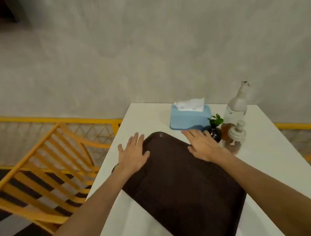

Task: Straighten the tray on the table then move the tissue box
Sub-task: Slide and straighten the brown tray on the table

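**Both hands flat on a skewed tray**

The dark brown tray [182,181] lay askew on the white table [267,164], one corner pointing toward the far edge. The left hand [133,153] rested on its left rim and the right hand [203,145] on its far right rim — fingers spread flat, gripping nothing. Just beyond the tray sat the blue tissue box [189,117], a white tissue sticking up. Beside it stood a small dark vase [215,133] with green leaves, a clear bottle [235,107] and a pump bottle [233,139] — no writing was legible on any of them.
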A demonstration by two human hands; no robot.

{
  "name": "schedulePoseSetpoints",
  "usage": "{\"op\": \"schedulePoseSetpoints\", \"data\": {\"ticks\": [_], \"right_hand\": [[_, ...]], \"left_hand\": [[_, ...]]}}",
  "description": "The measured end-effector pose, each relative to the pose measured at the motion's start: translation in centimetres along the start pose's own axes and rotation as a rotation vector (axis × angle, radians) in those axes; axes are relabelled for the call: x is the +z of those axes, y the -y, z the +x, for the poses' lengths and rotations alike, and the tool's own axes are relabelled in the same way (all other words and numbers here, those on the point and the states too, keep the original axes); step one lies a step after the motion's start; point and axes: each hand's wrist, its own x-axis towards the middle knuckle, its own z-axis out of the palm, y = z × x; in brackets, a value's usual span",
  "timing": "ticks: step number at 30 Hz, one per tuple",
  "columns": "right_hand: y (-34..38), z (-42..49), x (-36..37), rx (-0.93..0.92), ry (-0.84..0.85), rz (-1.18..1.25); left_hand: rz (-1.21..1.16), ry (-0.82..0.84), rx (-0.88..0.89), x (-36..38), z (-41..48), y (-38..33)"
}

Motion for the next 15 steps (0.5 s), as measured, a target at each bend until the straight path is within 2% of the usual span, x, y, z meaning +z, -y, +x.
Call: {"op": "schedulePoseSetpoints", "data": {"ticks": [6, 12, 15], "right_hand": [[-0.7, -0.8, 2.8, 0.148, 0.221, 0.087], [-1.7, -1.3, 4.4, 0.235, 0.336, 0.137], [-2.1, -1.6, 4.9, 0.275, 0.352, 0.169]], "left_hand": [[-0.002, 0.208, -0.339, 3.0, -1.2, 3.0], [-0.07, 0.23, -0.626, 4.0, -1.6, 4.4], [-0.111, 0.238, -0.663, 4.3, -1.5, 4.7]]}}
